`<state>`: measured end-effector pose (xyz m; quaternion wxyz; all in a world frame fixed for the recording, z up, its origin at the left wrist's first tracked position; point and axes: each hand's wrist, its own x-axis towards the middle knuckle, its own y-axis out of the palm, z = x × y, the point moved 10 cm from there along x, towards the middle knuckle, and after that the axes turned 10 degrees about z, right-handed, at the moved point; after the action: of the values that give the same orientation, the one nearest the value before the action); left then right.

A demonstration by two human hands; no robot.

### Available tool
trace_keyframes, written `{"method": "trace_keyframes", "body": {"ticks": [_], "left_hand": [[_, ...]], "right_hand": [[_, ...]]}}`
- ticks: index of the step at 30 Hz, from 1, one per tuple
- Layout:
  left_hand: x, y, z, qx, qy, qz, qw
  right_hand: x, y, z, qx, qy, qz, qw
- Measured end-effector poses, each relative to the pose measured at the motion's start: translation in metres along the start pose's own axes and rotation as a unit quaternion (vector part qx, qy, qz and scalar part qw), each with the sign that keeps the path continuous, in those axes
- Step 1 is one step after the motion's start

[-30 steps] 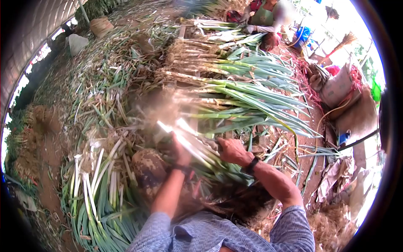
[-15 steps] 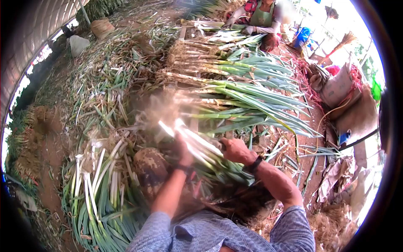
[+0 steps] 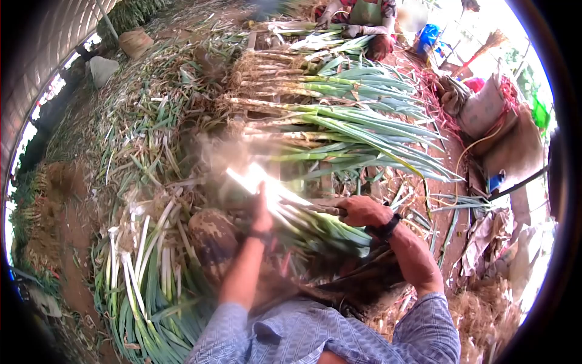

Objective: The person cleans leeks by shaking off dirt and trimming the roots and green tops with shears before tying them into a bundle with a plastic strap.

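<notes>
Leeks (image 3: 303, 215) lie gripped between left hand (image 3: 262, 215) and right hand (image 3: 364, 211).

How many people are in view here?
2: the camera wearer, whose left hand and right hand grip a bundle of white-and-green onions; another person at the top edge. Others may be hidden.

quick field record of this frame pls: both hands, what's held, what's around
left hand: closed on leek bunch, near its white ends
right hand: closed on the same bunch, at the green part
leek bunch: held across the lap, white ends up-left, blurred
wristband: dark, on right wrist
leek pile: on the dirt floor, lower left
leek row: laid side by side ahead, roots to the left
other person: top of view, hands on leeks
sack: right side
</notes>
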<state>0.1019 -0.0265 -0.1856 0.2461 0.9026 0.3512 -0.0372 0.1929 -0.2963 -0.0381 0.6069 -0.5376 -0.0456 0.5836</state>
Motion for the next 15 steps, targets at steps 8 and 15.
{"method": "trace_keyframes", "body": {"ticks": [8, 15], "left_hand": [[-0.017, 0.037, -0.011, -0.18, -0.087, 0.213, 0.956], [0.0, 0.057, -0.057, -0.201, -0.025, 0.199, 0.959]], "right_hand": [[-0.048, 0.015, -0.029, -0.007, 0.053, 0.021, 0.998], [-0.06, 0.028, -0.04, -0.066, 0.096, 0.001, 0.993]]}}
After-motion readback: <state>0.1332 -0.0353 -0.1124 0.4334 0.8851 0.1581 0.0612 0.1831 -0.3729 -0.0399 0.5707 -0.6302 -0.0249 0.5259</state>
